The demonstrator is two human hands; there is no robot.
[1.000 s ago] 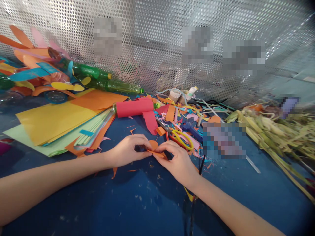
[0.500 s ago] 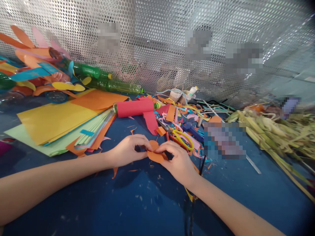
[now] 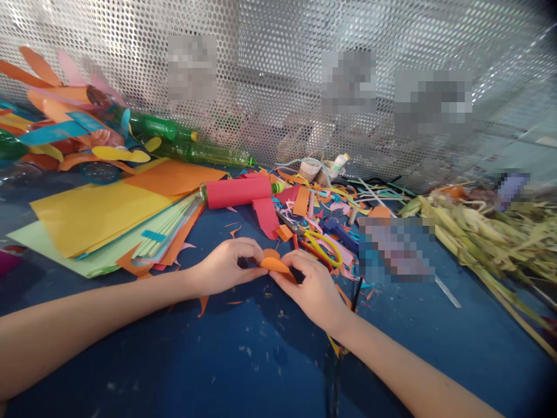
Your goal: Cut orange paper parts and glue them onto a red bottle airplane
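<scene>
Between both hands is a small orange paper piece (image 3: 275,265) with rounded edges, bent over so that a flap faces me. My left hand (image 3: 230,264) pinches its left side between thumb and fingers. On the right side, my right hand (image 3: 311,284) grips it, thumb below and fingers curled above. Just beyond the hands lie scissors (image 3: 324,247) with yellow and red handles. A plastic bottle wrapped in red paper (image 3: 239,192), with red paper fins, rests behind them.
Coloured paper sheets (image 3: 100,209) are stacked at left, with paper-decorated bottles (image 3: 65,130) behind. Paper scraps (image 3: 304,200), a blue glue gun (image 3: 342,232) and small cups (image 3: 308,169) lie centre-right. Dried husks (image 3: 474,244) spread at right. A perforated metal wall (image 3: 270,69) bounds the back.
The near flap of the orange paper has been folded upward, and my right fingers have shifted slightly off its top. My left hand has barely moved.
</scene>
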